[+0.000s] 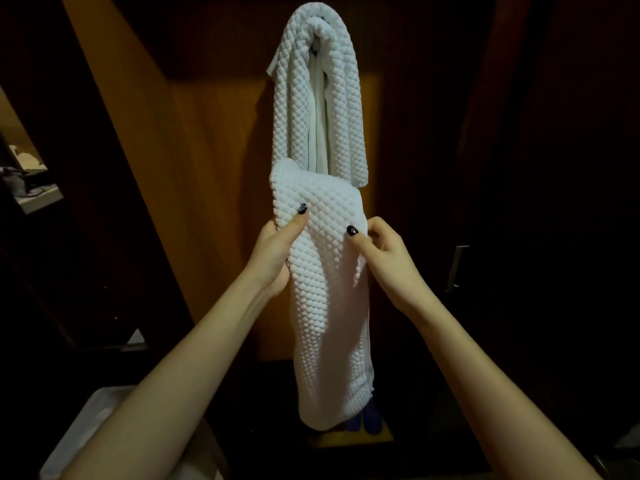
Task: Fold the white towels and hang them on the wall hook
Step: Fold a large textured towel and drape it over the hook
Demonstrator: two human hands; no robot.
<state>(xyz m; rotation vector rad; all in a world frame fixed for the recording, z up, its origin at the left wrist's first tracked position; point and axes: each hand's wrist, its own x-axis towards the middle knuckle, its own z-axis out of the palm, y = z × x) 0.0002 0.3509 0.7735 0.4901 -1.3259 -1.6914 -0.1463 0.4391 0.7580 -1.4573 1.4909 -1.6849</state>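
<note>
Lower towel (pixel 329 289), long axis vertical.

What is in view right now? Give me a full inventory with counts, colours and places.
held towel: one, white, folded long, centre, below the hung ones
hung towels: white, draped at top centre; count unclear
wooden panel: one, orange-brown, behind the towels
blue objects: blue, low centre, mostly hidden behind the held towel; count unclear
pale container: one, whitish, bottom left
metal handle: one, silver, dark right side
left hand: one, grips the held towel's left edge
right hand: one, pinches its right edge
</note>
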